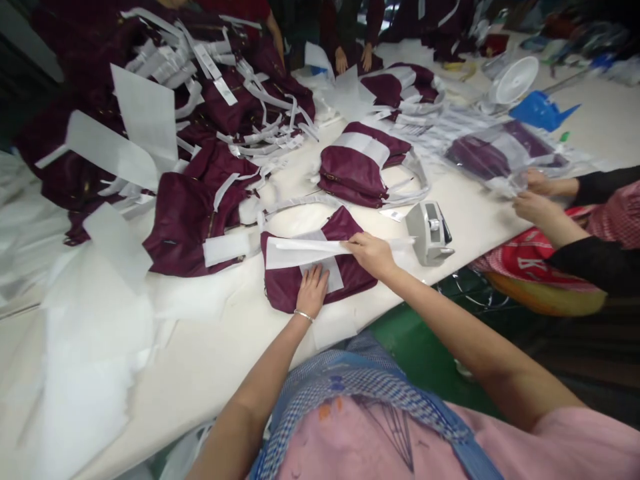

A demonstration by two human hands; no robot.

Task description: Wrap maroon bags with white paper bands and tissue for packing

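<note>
At the centre of the frame, a maroon bag (351,272) lies on the bench (200,373), wrapped by a pale band (334,275). The left hand (313,293) rests on its lower middle, fingers flat and slightly apart, their tips on the band below a folded white sheet (305,249). The right hand (373,255), over the bag's right side, has its fingers clamped on that sheet, which stretches leftward across the bag. A grey tape dispenser (425,240) stands right of centre.

A pale table (200,360) stands above green floor (413,340).
</note>
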